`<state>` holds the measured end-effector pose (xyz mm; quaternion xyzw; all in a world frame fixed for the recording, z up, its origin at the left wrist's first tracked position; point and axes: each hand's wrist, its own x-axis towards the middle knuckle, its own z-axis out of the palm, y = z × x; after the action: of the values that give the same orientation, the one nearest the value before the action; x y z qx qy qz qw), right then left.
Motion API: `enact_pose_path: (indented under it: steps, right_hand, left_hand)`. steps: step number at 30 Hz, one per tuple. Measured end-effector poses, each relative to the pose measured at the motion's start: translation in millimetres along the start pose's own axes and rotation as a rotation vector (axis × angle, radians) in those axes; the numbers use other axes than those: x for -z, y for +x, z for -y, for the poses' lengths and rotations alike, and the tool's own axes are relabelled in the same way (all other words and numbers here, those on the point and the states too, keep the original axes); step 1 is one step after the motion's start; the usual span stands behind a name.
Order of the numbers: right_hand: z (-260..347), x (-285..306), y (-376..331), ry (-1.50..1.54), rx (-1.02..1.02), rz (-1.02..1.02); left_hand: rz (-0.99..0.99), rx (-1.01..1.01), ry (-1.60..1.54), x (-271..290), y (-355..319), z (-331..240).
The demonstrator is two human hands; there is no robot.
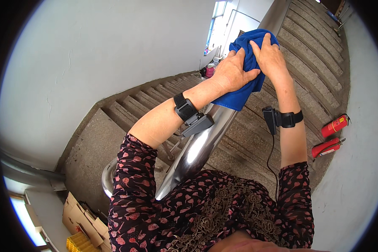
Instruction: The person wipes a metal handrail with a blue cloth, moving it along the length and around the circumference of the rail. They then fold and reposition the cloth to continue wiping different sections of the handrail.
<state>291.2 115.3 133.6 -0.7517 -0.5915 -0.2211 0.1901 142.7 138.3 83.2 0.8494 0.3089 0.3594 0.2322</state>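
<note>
left hand (232, 72), right hand (271, 59), fingers (267, 40) spread, touching blue cloth (234, 99) over handrail (193, 153)

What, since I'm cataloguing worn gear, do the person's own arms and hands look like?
The left hand and right hand are ungloved. The left sleeve and right sleeve are black with a pink-red print, roughly elbow-length. The left strap and right strap are black, each bearing a dark angular box. A thin black cable runs from the right strap's box.
</note>
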Motion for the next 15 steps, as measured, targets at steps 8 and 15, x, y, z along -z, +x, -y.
enact_pose_path:
  steps: [8, 15]
  right_hand:
    - [-2, -5, -4, 0.056, -0.009, -0.028]
    - [-3, -8, -15, 0.102, -0.012, -0.078]
  left_hand:
    - [-0.062, -0.063, 0.055, 0, -6, -3]
    - [-0.113, -0.156, 0.061, -1, -10, -4]
